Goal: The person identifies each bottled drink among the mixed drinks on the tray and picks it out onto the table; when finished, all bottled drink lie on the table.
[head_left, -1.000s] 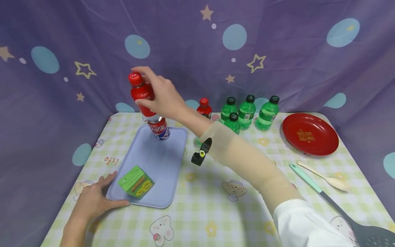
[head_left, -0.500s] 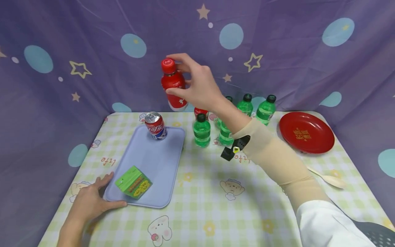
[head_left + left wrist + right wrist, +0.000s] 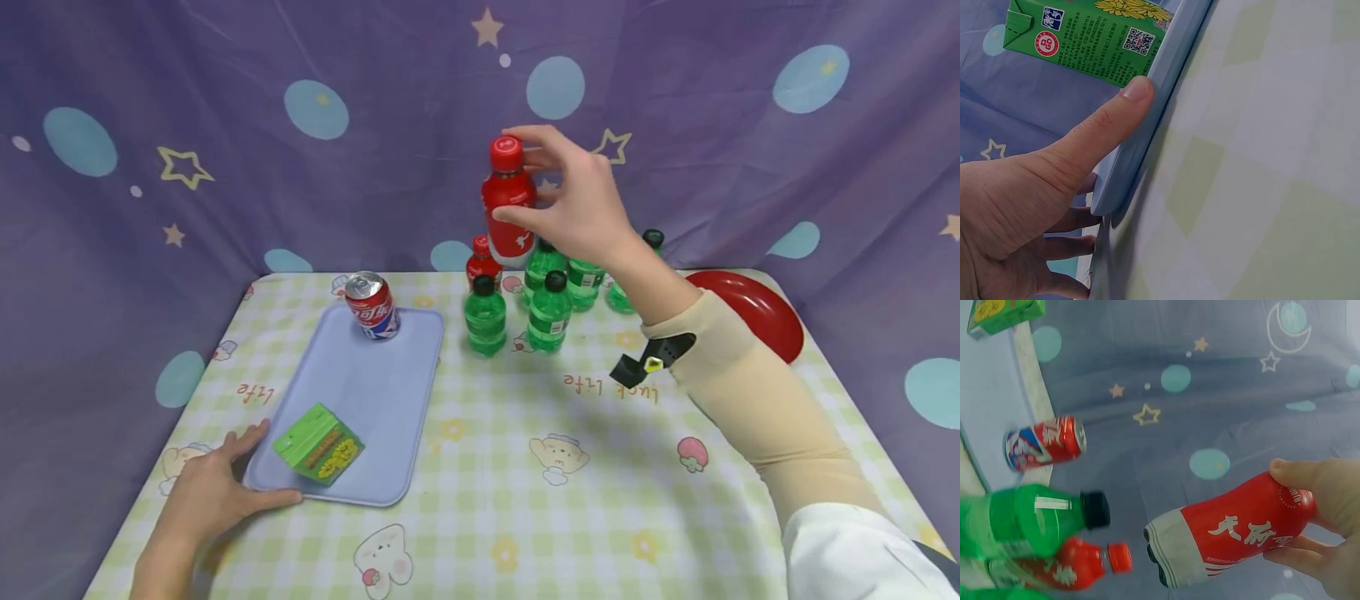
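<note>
My right hand [image 3: 581, 196] grips a red-capped bottle [image 3: 512, 208] with a red label and holds it up, above and behind the table's back bottles. In the right wrist view the bottle [image 3: 1235, 534] leans, its pale base toward the left. At the near left corner of a light blue tray [image 3: 360, 392], my left hand [image 3: 210, 492] lies spread, thumb along the near rim and fingers at the left side. The left wrist view has the thumb [image 3: 1107, 125] across the rim beside a green drink carton [image 3: 1091, 40]. A red cola can [image 3: 372, 307] stands at the tray's far end.
Several green bottles [image 3: 486, 321] with black caps stand at the table's back middle, beside another red bottle [image 3: 483, 265]. A red plate [image 3: 750, 304] lies at the back right, partly behind my right forearm. A purple curtain [image 3: 420, 117] hangs behind the checked tablecloth [image 3: 480, 517].
My right hand has carried the red bottle up from over the cola can and across to the right. The can now stands uncovered on the tray. My left hand has stayed at the tray corner.
</note>
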The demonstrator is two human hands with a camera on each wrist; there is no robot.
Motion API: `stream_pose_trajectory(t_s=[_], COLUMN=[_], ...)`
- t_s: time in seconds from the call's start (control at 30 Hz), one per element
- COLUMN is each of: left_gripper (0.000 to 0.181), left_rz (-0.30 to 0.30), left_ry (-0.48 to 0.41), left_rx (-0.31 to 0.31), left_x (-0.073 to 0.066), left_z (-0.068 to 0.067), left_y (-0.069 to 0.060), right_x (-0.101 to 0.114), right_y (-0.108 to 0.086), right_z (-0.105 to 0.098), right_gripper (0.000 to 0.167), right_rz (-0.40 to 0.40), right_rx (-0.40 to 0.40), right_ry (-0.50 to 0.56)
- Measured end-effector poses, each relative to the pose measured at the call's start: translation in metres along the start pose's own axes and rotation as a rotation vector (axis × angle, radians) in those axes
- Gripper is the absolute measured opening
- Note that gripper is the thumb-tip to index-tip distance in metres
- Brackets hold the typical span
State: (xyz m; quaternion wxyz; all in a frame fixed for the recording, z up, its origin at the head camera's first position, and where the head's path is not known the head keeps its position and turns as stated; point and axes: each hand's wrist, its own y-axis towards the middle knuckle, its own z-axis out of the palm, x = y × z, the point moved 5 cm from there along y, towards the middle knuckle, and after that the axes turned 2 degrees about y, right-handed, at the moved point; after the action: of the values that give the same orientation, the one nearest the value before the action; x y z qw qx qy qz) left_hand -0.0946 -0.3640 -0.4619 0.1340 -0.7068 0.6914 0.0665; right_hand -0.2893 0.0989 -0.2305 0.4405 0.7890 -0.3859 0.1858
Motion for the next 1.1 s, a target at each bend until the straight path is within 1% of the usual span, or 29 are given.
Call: stream_pose_trajectory(t_s=[0.23, 0.4, 0.57, 0.77, 0.9, 1.1], left_gripper=[0.13, 0.131, 0.132, 0.133, 0.134, 0.131], left_rz=[0.015, 0.014, 0.006, 0.0, -0.004, -0.006], left_ry=[0.002, 0.005, -0.001, -0.008, -0.001, 0.0], left_rx=[-0.012, -0.02, -0.016, -0.009, 0.001, 0.001], left_x=[0.0, 0.001, 0.002, 0.002, 0.003, 0.002], left_z=[0.003, 0.003, 0.003, 0.004, 0.005, 0.004], left_y=[0.003, 0.002, 0.0, 0.0, -0.001, 0.0], right_x=[-0.016, -0.025, -0.032, -0.045, -0.056, -0.069], right_y=[-0.012, -0.023, -0.03, -0.041, -0.05, -0.064], right_z=[-0.03, -0.047, -0.06, -0.07, -0.073, -0.075], right_gripper=[0.07, 0.07, 0.07, 0.07, 0.071, 0.07], right_rz=[0.028, 0.072, 0.094, 0.133, 0.163, 0.184], right_rx=[-0.065, -0.11, -0.16, -0.182, -0.182, -0.183], right_ry=[-0.064, -0.098, -0.121, -0.141, -0.147, -0.161])
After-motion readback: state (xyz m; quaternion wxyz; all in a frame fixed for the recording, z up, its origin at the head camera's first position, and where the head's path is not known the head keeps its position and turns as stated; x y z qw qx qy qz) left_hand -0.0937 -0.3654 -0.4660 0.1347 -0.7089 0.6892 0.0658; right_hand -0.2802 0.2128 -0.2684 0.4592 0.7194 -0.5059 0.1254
